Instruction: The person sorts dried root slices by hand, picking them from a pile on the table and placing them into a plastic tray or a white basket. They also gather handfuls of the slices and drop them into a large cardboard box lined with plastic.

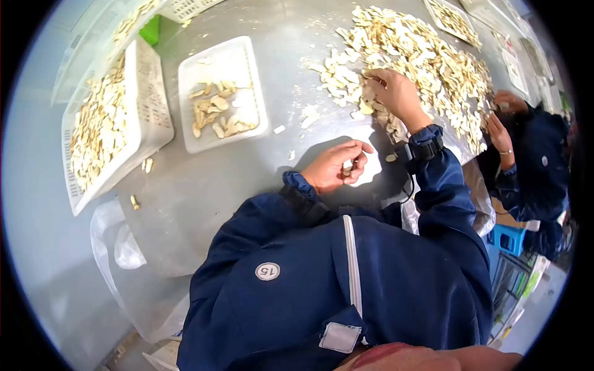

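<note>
My left hand (338,166) is held low over the steel table near my body. Its fingers curl around a small pale dried slice (347,167), partly hidden by them. At the near left edge of a large heap of dried slices (414,52), my right hand (396,93) reaches down with thumb and forefinger pinched on a slice at the heap. The slices are cream to light brown and look like mushroom, though I cannot be sure. A shallow white tray (260,105) with a small group of browner slices lies left of the heap.
A white perforated basket (148,93) full of slices stands at the left. Another tray (455,21) of slices sits at the far right. A co-worker's hands (501,133) work at the heap's right side. A plastic bag (117,241) hangs at the left edge; a blue stool (508,238) is right.
</note>
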`<action>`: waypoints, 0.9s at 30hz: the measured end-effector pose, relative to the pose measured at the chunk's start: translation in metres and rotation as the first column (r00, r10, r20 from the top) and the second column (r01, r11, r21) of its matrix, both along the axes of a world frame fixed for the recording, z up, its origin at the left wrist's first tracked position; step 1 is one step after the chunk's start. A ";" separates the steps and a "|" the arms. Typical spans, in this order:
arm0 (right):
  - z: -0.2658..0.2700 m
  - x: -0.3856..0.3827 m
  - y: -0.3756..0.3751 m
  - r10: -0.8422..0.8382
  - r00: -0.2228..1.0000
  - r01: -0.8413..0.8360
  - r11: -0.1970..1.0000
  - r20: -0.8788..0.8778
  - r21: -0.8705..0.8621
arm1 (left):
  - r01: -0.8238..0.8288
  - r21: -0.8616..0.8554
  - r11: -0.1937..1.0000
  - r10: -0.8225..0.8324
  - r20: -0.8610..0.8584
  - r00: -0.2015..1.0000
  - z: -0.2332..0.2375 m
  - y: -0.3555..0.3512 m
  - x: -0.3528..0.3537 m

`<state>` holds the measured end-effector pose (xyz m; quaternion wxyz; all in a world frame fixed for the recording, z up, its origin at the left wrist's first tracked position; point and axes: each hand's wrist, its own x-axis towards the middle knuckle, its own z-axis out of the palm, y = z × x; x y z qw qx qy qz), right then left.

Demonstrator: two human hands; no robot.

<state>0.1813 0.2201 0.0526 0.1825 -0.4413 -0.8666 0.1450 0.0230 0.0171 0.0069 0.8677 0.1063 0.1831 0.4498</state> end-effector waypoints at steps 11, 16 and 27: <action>0.007 -0.012 -0.012 0.357 0.920 -0.369 0.928 0.164 0.050 | -0.012 0.020 1.000 0.012 0.017 1.000 -0.003 0.000 0.000; 0.011 -0.002 -0.006 0.302 0.953 -0.298 0.947 0.021 -0.123 | -0.002 0.040 0.999 0.001 0.025 1.000 -0.005 0.000 0.000; 0.009 -0.022 -0.009 0.058 0.991 -0.066 0.995 0.122 0.068 | -0.010 0.046 0.999 0.010 0.013 1.000 -0.001 -0.001 -0.003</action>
